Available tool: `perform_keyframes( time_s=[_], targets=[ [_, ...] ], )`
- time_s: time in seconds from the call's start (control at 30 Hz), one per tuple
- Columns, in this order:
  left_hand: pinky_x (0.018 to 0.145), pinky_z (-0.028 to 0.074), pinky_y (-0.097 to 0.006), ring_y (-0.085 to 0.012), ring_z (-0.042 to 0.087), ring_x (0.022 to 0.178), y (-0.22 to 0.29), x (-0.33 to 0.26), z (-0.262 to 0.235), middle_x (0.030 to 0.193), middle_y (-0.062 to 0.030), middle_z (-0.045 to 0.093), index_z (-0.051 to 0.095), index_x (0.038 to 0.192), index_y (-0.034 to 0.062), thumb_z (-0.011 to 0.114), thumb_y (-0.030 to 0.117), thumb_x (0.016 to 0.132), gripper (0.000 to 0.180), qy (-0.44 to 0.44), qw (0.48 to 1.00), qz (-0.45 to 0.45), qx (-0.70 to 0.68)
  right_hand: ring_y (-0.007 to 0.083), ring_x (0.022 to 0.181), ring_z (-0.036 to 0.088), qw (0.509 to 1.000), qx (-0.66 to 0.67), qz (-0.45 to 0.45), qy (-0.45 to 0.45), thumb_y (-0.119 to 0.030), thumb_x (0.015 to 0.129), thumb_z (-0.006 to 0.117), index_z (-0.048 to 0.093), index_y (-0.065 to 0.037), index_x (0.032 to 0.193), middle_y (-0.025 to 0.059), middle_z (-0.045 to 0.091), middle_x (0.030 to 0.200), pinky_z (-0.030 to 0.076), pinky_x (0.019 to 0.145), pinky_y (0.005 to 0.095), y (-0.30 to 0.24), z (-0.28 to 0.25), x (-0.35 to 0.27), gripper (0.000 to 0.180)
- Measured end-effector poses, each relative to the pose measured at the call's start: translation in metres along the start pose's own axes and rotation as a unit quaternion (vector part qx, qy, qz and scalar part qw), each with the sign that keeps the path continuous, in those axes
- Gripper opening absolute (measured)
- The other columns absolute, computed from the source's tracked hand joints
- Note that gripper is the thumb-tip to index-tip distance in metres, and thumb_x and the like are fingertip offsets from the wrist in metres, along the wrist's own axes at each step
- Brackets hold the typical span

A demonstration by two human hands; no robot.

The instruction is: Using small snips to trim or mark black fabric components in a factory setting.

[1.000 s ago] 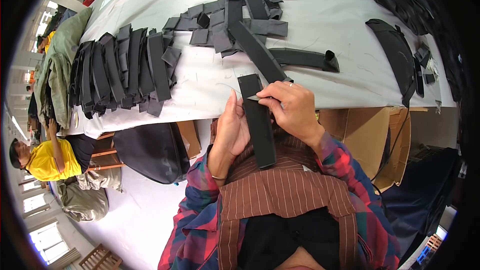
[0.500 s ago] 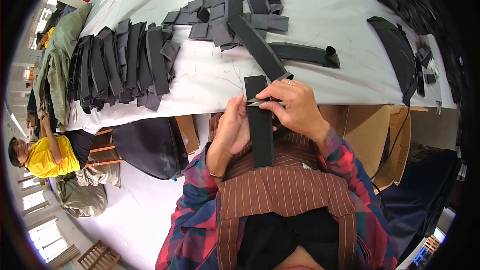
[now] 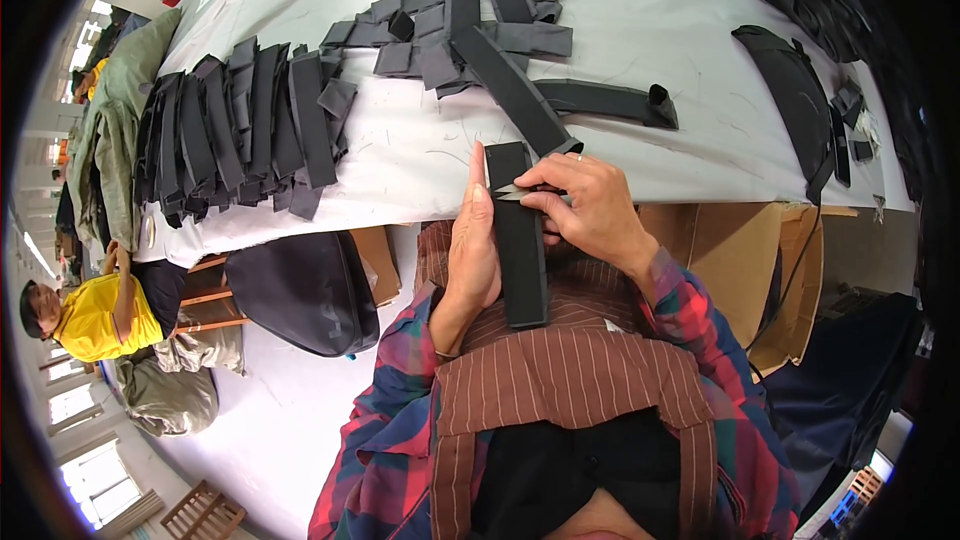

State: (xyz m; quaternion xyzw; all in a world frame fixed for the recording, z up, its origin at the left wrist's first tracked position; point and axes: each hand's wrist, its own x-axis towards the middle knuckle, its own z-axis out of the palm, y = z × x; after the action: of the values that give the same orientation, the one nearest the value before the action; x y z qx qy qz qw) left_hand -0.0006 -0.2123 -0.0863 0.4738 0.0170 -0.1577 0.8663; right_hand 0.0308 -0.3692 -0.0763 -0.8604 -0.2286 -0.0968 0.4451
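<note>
A long, flat black fabric strip [image 3: 524, 280] runs from over the table edge down toward my apron. In my right hand [image 3: 597, 212] is a small pointed metal blade, probably thread snips [image 3: 515, 194], pinched between thumb and fingers. Its tip lies across the upper part of the strip. My left hand [image 3: 473, 255] is upright along the strip's left side, one finger stretched upward and the thumb beside it. Its remaining fingers are mostly hidden. Just beyond my right hand, the end of another black strip [image 3: 515, 90] reaches toward me from a loose pile.
Stacked black strips [image 3: 240, 130] lie on the white-covered table [image 3: 400, 160] at left. A curved black piece [image 3: 785, 100] is at right. Below the table edge are a cardboard box [image 3: 720, 265] and a black padded chair [image 3: 300, 295]. A person in yellow [image 3: 105, 315] is at far left.
My left hand has straightened a finger upward and rises a little along the strip. The blade and right hand have shifted slightly up and stay on the strip.
</note>
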Motion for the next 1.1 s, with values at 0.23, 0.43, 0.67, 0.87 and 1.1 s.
perform_keyframes(
  time_s=[0.23,0.43,0.67,0.87,1.1],
  targets=[
    [0.067,0.059,-0.034,-0.0214,0.064,0.079,-0.004,0.002,0.000,0.107,-0.0178,0.058,-0.004,0.150,0.0216,0.022,0.041,0.103,0.058,-0.006,1.000,-0.005,-0.007,0.0257,0.071,0.061,0.999,-0.045,-0.009,-0.011,-0.009,0.074,0.070,0.067,-0.006,0.087,0.0073,0.064,0.077,0.047,0.063,0.0349,-0.003,0.001,0.000,0.013],
    [0.071,0.057,-0.038,-0.0219,0.063,0.080,-0.002,0.000,-0.003,0.108,-0.0162,0.056,-0.003,0.151,0.0204,0.022,0.044,0.102,0.060,-0.028,0.999,-0.014,-0.019,0.0241,0.066,0.061,0.993,0.012,0.102,0.056,-0.014,0.077,0.068,0.064,-0.010,0.086,0.0034,0.064,0.078,0.046,0.060,0.0359,-0.001,0.002,-0.004,0.010],
    [0.078,0.055,-0.041,-0.0234,0.061,0.088,-0.008,-0.003,-0.016,0.104,-0.0138,0.058,0.030,0.138,0.0077,0.025,0.047,0.101,0.054,0.007,0.990,-0.086,-0.109,0.0218,0.069,0.061,0.995,0.025,0.078,0.048,-0.005,0.076,0.069,0.066,-0.004,0.092,0.0073,0.065,0.080,0.047,0.062,0.0301,-0.001,-0.010,-0.018,0.016],
    [0.079,0.054,-0.041,-0.0240,0.061,0.088,-0.007,-0.006,-0.019,0.107,-0.0153,0.058,0.047,0.118,0.0014,0.027,0.044,0.102,0.050,-0.003,0.984,-0.119,-0.131,0.0218,0.069,0.060,0.999,-0.031,0.029,0.000,-0.005,0.074,0.070,0.066,-0.006,0.091,0.0071,0.064,0.080,0.046,0.062,0.0308,-0.003,-0.013,-0.024,0.017],
    [0.076,0.054,-0.039,-0.0241,0.062,0.088,-0.003,-0.007,-0.016,0.110,-0.0180,0.057,0.046,0.122,-0.0009,0.031,0.045,0.101,0.052,-0.035,0.979,-0.118,-0.164,0.0218,0.068,0.058,0.982,0.041,0.134,0.126,-0.008,0.076,0.070,0.065,-0.006,0.094,0.0063,0.062,0.077,0.046,0.065,0.0302,0.010,0.000,-0.024,0.019]
  ],
)
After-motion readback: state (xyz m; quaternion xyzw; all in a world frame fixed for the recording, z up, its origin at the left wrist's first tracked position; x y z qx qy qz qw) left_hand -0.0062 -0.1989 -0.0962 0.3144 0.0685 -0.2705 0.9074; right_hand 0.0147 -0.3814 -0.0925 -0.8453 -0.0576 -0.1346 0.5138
